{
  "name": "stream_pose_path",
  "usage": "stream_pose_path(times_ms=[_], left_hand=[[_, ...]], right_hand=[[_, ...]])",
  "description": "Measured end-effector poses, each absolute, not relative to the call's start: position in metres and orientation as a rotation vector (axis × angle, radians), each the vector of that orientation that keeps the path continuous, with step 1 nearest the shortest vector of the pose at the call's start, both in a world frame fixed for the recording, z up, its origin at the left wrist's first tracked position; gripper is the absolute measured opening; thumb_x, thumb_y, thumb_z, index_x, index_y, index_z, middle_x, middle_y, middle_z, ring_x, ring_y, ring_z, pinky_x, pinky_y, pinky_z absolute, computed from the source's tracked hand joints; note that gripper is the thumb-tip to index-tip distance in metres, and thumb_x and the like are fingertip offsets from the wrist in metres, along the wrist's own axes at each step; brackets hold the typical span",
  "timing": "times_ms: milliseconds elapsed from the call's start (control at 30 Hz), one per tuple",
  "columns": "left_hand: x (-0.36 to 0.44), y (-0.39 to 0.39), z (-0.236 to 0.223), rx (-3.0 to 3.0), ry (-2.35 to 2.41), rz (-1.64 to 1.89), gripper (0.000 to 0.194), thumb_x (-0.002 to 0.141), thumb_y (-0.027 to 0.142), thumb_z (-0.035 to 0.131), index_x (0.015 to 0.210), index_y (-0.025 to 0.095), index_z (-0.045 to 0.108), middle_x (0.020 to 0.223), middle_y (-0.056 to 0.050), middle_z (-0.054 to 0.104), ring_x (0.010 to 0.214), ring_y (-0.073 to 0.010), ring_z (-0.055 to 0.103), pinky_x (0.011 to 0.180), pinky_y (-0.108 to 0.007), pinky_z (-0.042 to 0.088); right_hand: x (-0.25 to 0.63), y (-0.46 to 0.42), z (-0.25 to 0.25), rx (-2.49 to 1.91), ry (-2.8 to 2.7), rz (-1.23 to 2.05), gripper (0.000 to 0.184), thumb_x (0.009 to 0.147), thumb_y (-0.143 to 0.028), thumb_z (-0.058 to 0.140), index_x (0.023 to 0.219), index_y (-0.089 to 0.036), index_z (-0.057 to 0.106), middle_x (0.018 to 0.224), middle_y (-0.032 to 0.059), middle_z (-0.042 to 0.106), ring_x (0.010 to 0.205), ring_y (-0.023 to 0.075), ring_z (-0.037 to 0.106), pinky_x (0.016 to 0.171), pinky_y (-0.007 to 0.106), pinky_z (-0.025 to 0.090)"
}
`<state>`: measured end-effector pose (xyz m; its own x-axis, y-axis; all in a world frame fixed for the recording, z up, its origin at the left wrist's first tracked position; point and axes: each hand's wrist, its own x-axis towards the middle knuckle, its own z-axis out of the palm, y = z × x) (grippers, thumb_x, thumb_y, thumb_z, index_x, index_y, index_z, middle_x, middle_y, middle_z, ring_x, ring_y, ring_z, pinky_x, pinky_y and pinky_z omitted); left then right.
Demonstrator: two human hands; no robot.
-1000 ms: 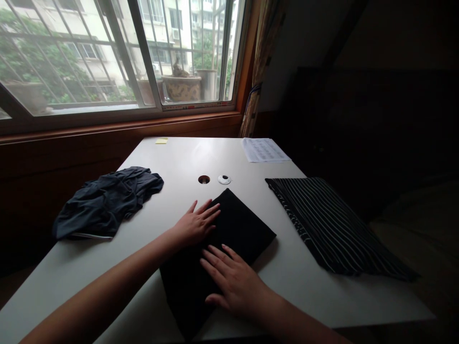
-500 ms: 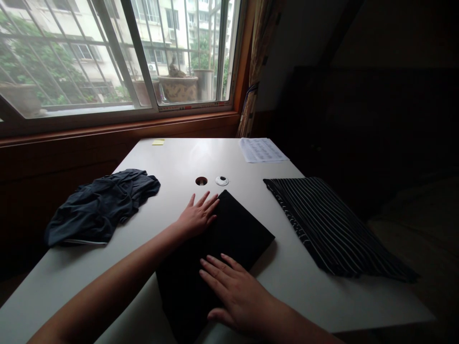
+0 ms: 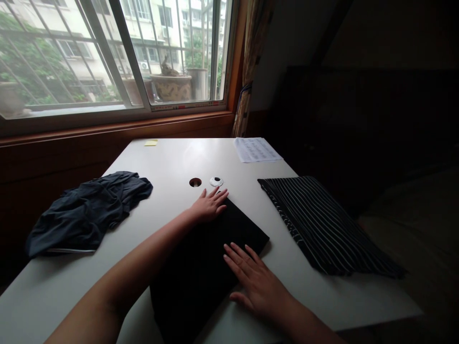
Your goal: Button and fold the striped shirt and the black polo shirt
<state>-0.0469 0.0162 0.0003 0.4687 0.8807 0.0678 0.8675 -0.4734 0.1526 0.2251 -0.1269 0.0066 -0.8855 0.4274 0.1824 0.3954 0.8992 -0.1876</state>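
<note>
A black folded piece of cloth (image 3: pixel 201 267), apparently a garment, lies flat and slantwise on the white table (image 3: pixel 172 162). At its far corner rests my left hand (image 3: pixel 211 205), palm down with the fingers spread. My right hand (image 3: pixel 249 277) lies on the cloth's right edge, its fingers stretched out and the thumb apart. Neither hand grips anything. The cloth's near end runs out of view at the bottom, and my left forearm covers part of its left side.
On the left lies a crumpled dark blue garment (image 3: pixel 93 210). A striped black cloth (image 3: pixel 322 224) lies flat on the right. Farther back are printed papers (image 3: pixel 256 150), a yellow sticky note (image 3: pixel 150 142), a cable hole (image 3: pixel 195 182) and its white cover (image 3: pixel 216 181).
My left hand has slid to the right over the cloth's far corner. My right hand has moved right and slightly away from me, to the cloth's right edge. The view has shifted slightly.
</note>
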Motion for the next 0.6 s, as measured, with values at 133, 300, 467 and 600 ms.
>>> stream_pose_path(times_ms=[133,300,467,600], left_hand=[[-0.052,0.027,0.001,2.536,1.607,0.19,0.06,0.106,0.051,0.025,0.161,0.028,0.018,0.166,-0.002,0.021,0.155,-0.028,0.009,0.122,-0.061,0.012],[-0.064,0.036,0.003,2.467,1.748,0.226,0.054,0.106,0.043,0.026,0.157,0.026,0.031,0.165,-0.006,0.027,0.155,-0.0313,0.012,0.121,-0.062,0.012],[-0.088,0.031,0.012,2.397,1.872,0.309,0.055,0.106,0.037,0.029,0.155,0.014,0.035,0.165,-0.015,0.026,0.154,-0.0342,0.016,0.12,-0.063,0.016],[-0.113,0.002,0.028,2.378,1.864,0.419,0.053,0.105,0.041,0.032,0.148,0.014,0.045,0.157,-0.015,0.041,0.148,-0.0311,0.031,0.119,-0.054,0.028]], right_hand=[[0.235,-0.133,0.009,-0.63,-2.879,0.264,0.081,0.097,-0.056,0.054,0.161,-0.019,0.02,0.164,0.0108,0.028,0.153,0.0271,0.021,0.123,0.053,0.023],[0.245,-0.132,0.012,-0.615,-2.928,0.333,0.077,0.1,-0.055,0.049,0.161,-0.02,0.018,0.165,0.0093,0.026,0.153,0.0263,0.02,0.123,0.053,0.025],[0.262,-0.123,0.019,-0.627,-2.887,0.394,0.062,0.101,-0.042,0.052,0.157,-0.023,0.031,0.161,0.0083,0.038,0.149,0.0243,0.032,0.12,0.047,0.034],[0.28,-0.11,0.02,-0.851,-2.659,0.322,0.044,0.101,-0.025,0.049,0.145,-0.025,0.049,0.148,0.0089,0.053,0.138,0.0243,0.048,0.113,0.045,0.044]])
